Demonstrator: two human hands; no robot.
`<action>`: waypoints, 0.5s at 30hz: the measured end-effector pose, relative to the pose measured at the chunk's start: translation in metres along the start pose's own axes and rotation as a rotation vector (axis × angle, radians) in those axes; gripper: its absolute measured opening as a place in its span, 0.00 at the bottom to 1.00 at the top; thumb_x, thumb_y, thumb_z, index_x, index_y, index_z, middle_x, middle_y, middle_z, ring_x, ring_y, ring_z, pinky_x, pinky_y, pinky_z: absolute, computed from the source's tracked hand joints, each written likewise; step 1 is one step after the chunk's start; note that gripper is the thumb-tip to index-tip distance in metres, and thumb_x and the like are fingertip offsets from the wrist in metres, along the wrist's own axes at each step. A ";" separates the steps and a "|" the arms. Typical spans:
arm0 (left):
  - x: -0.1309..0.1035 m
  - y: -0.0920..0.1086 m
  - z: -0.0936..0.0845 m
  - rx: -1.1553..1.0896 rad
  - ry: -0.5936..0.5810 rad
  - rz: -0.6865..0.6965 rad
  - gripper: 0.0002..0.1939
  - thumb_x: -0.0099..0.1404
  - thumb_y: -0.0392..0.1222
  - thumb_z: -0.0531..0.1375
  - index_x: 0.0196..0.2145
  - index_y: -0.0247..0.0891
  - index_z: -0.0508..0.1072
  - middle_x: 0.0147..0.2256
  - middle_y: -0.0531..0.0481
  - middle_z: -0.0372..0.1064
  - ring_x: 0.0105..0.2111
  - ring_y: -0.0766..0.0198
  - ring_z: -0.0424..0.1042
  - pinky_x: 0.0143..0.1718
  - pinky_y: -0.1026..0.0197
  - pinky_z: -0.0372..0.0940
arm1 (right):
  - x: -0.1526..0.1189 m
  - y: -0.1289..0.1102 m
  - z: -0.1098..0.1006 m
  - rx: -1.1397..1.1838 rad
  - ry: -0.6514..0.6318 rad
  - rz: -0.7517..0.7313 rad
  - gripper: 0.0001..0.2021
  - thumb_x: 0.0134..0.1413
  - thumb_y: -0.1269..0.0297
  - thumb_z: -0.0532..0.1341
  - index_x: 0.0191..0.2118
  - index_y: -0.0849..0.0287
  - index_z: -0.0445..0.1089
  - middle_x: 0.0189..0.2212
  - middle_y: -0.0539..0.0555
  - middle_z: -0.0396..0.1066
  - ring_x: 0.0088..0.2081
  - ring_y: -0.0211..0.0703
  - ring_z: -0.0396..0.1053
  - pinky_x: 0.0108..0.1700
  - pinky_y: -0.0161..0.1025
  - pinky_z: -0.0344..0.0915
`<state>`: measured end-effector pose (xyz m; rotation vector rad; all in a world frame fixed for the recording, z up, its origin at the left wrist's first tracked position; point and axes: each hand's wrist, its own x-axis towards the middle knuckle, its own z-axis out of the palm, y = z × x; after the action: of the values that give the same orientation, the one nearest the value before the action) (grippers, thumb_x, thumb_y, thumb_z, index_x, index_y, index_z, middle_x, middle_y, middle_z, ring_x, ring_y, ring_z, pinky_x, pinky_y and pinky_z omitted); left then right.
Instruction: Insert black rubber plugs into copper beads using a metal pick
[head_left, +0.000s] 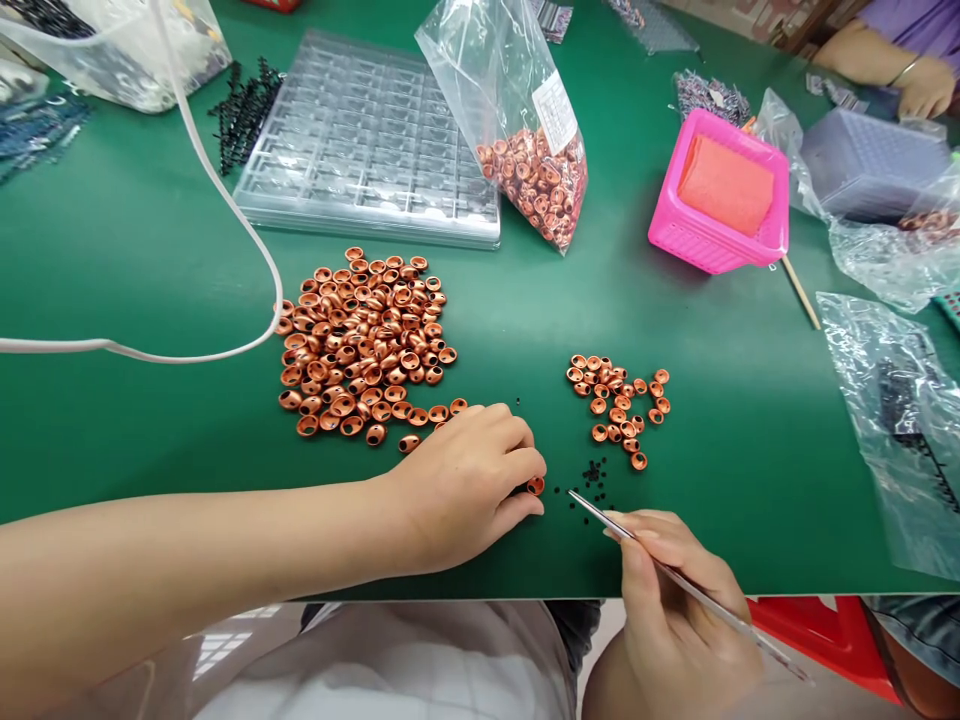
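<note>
My left hand (472,480) rests on the green table, its thumb and index finger closed round a copper-coloured cup-shaped piece (535,486). In my right hand (675,600) are metal tweezers (697,592), held like a pen. Their tip points left, down at the near edge of some tiny black pieces (595,472); whether it grips one is too small to tell. A large pile of copper pieces (360,340) lies beyond my left hand. Beyond the black pieces is a smaller, looser group of copper pieces (616,400).
Behind the pile sit clear stacked trays (360,140) and a bag of copper pieces (536,180). A pink basket (712,250) holds an orange cloth. A white cable (225,200) loops at left. Plastic bags (892,450) lie at right, near another person's hand (926,88).
</note>
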<state>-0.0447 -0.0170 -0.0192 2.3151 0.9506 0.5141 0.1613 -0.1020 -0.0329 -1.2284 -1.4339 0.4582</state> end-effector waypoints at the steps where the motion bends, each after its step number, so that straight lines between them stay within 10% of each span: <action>1: 0.000 0.000 0.000 0.001 0.008 0.007 0.03 0.64 0.37 0.66 0.36 0.35 0.77 0.36 0.47 0.72 0.36 0.57 0.67 0.36 0.55 0.63 | -0.001 0.001 0.001 0.025 -0.007 -0.015 0.17 0.52 0.85 0.61 0.44 0.58 0.72 0.36 0.53 0.77 0.37 0.45 0.77 0.36 0.45 0.75; 15: 0.001 0.002 0.005 -0.131 0.072 0.131 0.11 0.68 0.29 0.56 0.42 0.33 0.77 0.34 0.46 0.75 0.35 0.60 0.70 0.36 0.58 0.64 | -0.005 0.009 -0.001 0.091 -0.023 -0.060 0.19 0.50 0.88 0.61 0.44 0.61 0.72 0.38 0.54 0.77 0.38 0.47 0.77 0.36 0.47 0.74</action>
<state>-0.0405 -0.0194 -0.0221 2.2631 0.7769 0.6967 0.1652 -0.1039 -0.0423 -1.1075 -1.4496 0.4922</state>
